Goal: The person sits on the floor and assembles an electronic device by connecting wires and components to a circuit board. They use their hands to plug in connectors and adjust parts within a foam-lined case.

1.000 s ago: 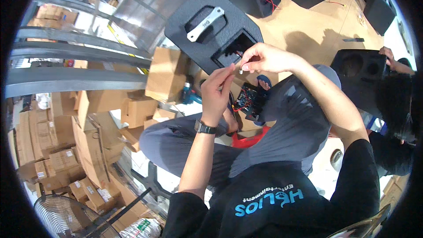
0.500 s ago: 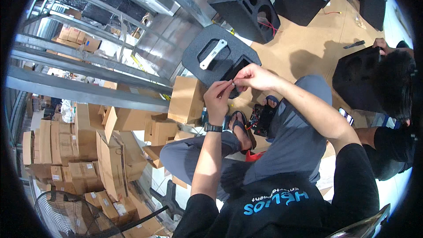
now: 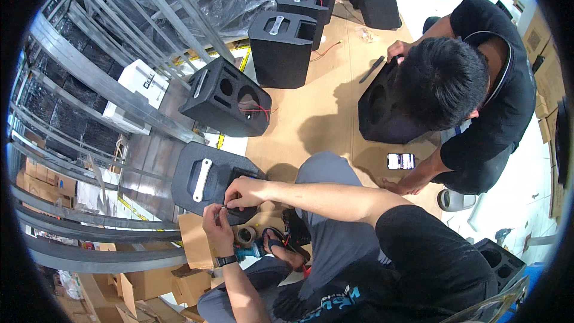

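My left hand (image 3: 219, 230), with a dark watch on its wrist, is closed in a pinch. Its fingertips meet those of my right hand (image 3: 246, 192), which also pinches. Something small and pale shows between them, too tiny to name. Both hands are over the near edge of a black textured speaker cabinet (image 3: 179, 188). A white metal handle bar (image 3: 203, 179) spans the recess in its top. My right hand covers part of the cabinet's opening.
Several other black speaker cabinets (image 3: 281, 60) stand along a cardboard sheet (image 3: 332, 78). At right a co-worker (image 3: 496, 101) bends over another cabinet (image 3: 382, 110), near a lit phone (image 3: 400, 161). Tape (image 3: 246, 235) lies by my foot. Metal rails (image 3: 101, 251) and cardboard boxes (image 3: 149, 281) are at left.
The view has swung to the right, bringing the co-worker and more cabinets into sight. My hands stay pinched together by the same cabinet.
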Motion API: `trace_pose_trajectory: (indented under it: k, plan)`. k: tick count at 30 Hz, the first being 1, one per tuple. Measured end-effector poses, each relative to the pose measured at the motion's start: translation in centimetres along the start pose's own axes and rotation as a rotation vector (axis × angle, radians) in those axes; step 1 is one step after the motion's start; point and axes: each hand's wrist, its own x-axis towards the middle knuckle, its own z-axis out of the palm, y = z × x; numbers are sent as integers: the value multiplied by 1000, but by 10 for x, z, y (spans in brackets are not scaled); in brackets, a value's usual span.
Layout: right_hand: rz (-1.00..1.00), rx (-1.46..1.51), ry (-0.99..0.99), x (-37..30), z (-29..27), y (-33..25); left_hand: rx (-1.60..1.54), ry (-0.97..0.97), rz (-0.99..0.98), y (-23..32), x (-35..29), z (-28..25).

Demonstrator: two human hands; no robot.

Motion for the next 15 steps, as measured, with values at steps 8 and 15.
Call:
trace_pose_trajectory:
  k: [8, 15]
  plan:
    - [120, -62, -178, -2, -17, 7, -161, 71, -88, -27, -17, 24]
    - [201, -246, -136, 5, -35, 11, 77, -105, -526, -54, -142, 142]
